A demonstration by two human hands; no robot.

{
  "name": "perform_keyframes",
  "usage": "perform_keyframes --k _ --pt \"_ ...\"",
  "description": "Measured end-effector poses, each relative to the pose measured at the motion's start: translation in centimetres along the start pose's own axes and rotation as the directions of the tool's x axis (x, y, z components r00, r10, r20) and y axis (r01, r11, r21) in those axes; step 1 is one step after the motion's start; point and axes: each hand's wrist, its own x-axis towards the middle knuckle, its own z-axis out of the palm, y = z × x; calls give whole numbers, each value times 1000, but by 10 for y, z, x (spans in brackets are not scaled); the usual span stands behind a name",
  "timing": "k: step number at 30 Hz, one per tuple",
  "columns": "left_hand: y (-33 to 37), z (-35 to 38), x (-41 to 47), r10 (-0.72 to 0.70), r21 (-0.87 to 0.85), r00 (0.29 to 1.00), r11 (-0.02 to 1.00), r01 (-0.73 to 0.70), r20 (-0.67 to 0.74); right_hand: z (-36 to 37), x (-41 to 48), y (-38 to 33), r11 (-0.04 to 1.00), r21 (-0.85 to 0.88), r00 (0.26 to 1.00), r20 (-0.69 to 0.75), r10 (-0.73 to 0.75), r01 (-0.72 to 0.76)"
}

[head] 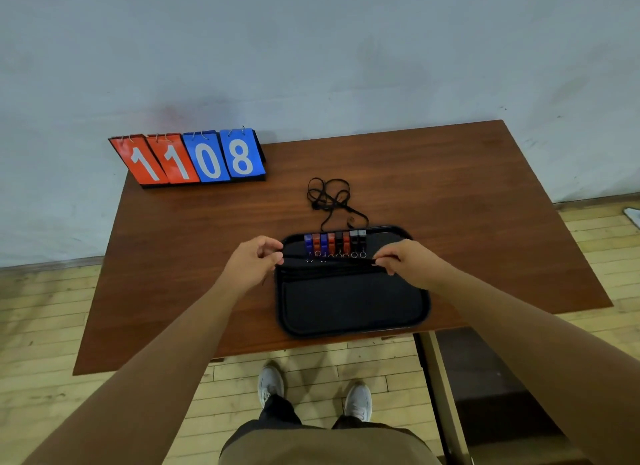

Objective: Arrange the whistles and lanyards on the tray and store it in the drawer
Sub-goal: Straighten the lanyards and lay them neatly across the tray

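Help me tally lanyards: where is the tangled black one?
Head view: the tangled lanyard lies on the table just beyond the tray's far edge, right of the scoreboard.

Left hand (254, 260) and right hand (407, 262) pinch black lanyard (329, 261) taut over tray (349, 321), below whistles (334, 242).

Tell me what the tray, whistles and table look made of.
Tray: black, matte, probably plastic, judging by its rounded moulded rim.
Whistles: likely glossy coloured plastic, with shiny metal-looking rings.
Table: reddish-brown wood or laminate, with faint grain and low sheen.
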Motion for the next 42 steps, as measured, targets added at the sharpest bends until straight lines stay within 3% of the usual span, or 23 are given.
perform_keyframes --k 3,8,17,23,29,37,42 --pt "-17 8 1 -29 93 997 995 35 -68 5 -1 28 996 -48 997 41 72 -70" --pt "-46 30 2 -74 223 996 971 82 -45 14 -2 67 992 -66 991 69 113 -109" --pt "-78 59 1 -111 144 984 981 131 -136 27 11 119 985 -129 989 -106 103 -117" --pt "-83 69 14 -62 205 979 973 103 -194 36 17 127 986 -149 979 -197 43 -73" --pt "-92 76 28 11 314 986 949 42 -164 50 25 136 966 -243 947 -322 6 -89" --pt "-108 82 38 187 524 959 850 -50 -212 64 37 143 939 -318 928 -373 0 -128" --pt "-107 92 38 140 516 955 856 16 -262 69 39 145 925 -341 911 -411 15 -169"
